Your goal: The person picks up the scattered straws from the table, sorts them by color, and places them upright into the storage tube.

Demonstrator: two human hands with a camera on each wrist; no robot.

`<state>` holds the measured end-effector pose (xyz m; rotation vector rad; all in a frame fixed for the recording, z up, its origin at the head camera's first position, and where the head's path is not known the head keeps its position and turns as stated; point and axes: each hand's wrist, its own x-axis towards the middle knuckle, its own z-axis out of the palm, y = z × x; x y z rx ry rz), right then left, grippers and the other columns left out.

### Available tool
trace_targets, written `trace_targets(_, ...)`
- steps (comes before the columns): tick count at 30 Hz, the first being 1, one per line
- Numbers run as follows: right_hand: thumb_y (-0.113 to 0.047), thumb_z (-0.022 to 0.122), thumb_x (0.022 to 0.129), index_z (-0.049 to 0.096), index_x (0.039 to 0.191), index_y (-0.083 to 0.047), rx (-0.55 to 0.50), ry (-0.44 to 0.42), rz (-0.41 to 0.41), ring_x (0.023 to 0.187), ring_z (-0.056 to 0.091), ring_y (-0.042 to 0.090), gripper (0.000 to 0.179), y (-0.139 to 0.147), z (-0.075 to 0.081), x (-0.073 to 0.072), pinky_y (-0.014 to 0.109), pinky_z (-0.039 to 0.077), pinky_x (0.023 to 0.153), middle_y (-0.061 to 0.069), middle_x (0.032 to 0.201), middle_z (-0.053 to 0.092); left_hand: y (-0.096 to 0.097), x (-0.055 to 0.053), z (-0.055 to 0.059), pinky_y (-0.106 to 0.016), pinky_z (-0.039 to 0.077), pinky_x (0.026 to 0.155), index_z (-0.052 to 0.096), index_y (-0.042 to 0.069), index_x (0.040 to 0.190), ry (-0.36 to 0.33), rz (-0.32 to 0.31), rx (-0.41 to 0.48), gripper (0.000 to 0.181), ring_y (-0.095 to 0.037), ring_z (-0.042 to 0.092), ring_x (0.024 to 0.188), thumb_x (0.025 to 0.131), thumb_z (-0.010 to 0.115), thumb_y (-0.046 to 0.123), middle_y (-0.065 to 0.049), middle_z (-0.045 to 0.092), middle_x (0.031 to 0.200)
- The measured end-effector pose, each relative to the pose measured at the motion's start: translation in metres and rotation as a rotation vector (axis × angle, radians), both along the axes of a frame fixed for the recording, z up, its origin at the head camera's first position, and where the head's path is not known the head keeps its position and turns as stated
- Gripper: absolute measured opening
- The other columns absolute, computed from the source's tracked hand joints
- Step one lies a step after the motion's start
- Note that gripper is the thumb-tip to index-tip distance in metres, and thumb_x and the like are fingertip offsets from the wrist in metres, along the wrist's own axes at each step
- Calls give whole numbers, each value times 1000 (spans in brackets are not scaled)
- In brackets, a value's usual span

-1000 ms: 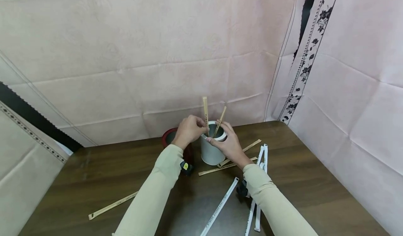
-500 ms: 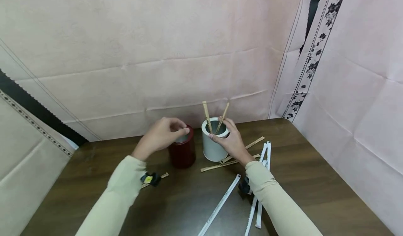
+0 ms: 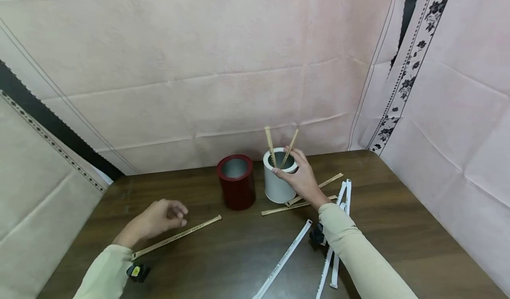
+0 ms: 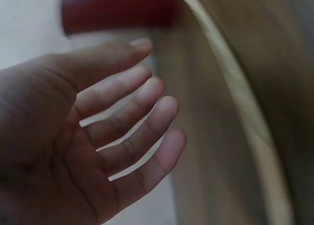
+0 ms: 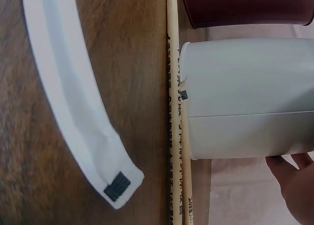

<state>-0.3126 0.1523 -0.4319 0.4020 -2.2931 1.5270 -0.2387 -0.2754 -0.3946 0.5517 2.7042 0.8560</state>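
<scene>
My right hand [image 3: 299, 177] grips the rim of a white cylindrical cup [image 3: 276, 188] between thumb and fingers. Two slim tan paper-wrapped sticks lean in that cup, one at the left [image 3: 270, 143] and one at the right [image 3: 292, 141] near my fingers. My left hand [image 3: 157, 219] holds nothing and hovers over the left of the table, fingers loosely bent. Just below it lies another tan paper-wrapped stick [image 3: 195, 228], which the left wrist view shows as a blurred tan strip [image 4: 235, 87]. A dark red cup [image 3: 238, 192] stands left of the white one.
Two tan wrapped sticks [image 3: 280, 210] lie by the white cup's base, partly behind my right hand. Several white wrapped strips lie nearer, one alone [image 3: 283, 259], others [image 3: 324, 270] under my right forearm. Pale cloth [image 3: 239, 77] hangs behind the brown table [image 3: 223, 263].
My left hand has left the stick standing in the white cup and swept left, past the red cup, to above the lone tan stick. My right hand keeps its grip on the white cup.
</scene>
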Motion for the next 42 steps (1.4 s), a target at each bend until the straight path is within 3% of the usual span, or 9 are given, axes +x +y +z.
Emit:
trace_targets(5,-32,87,88,56,151,-10,1,4,4,148,39,27,73,1,-3,0,53,35,118,5,157,43,-19,3,-29,-29,54,71,72,4,109,-67,12,-22,24,-18,62,84,90,84,12,-2,65,94)
trace_targets(9,-36,87,89,55,152,-12,1,3,11,149,38,26,75,2,-6,-1,52,35,118,4,158,42,-18,6,-43,-28,53,67,72,8,103,-41,-34,-9,14,-14,62,79,92,80,5,0,65,89)
trace_targets(17,-35,86,89,53,153,-12,4,18,19,149,38,27,76,1,-3,-2,54,36,117,5,159,41,-10,14,-54,-27,53,67,70,15,104,208,-152,-151,17,1,57,81,96,73,0,9,64,95)
trace_targets(20,-36,86,89,54,153,-11,4,19,25,148,38,27,75,-1,-3,-2,53,35,117,4,158,41,-6,21,-49,-27,52,67,70,12,106,277,-115,-174,18,1,55,81,95,71,-2,7,63,97)
trace_targets(23,-35,87,89,55,152,-10,-2,24,21,148,38,28,75,-3,-3,0,54,35,118,6,158,42,1,24,-35,-25,53,67,69,8,108,330,-56,-134,17,0,55,81,95,70,-3,4,63,98)
trace_targets(26,-34,88,88,56,151,-9,-6,31,7,147,40,28,75,-3,-5,2,53,35,117,6,156,44,16,26,-11,-24,53,67,68,7,109,405,-16,-59,18,0,56,80,94,70,-3,4,63,97)
trace_targets(33,-32,89,87,56,150,-7,-1,44,-10,144,43,31,75,0,-12,1,53,36,116,7,153,46,56,22,51,-26,56,66,66,10,109,652,-53,123,26,-4,62,78,88,67,-6,1,66,95)
trace_targets(38,-33,88,87,56,151,-7,3,33,-4,145,43,30,76,-1,-9,1,53,37,116,8,155,45,89,16,91,-29,60,72,66,7,112,684,-48,233,23,-11,69,85,93,67,-5,-1,69,99)
trace_targets(42,-31,89,87,56,150,-8,-9,42,-3,145,43,30,75,-1,-7,2,53,37,116,8,155,45,124,10,112,-30,61,75,66,3,113,688,-83,311,20,-17,70,88,95,66,-5,-8,71,100)
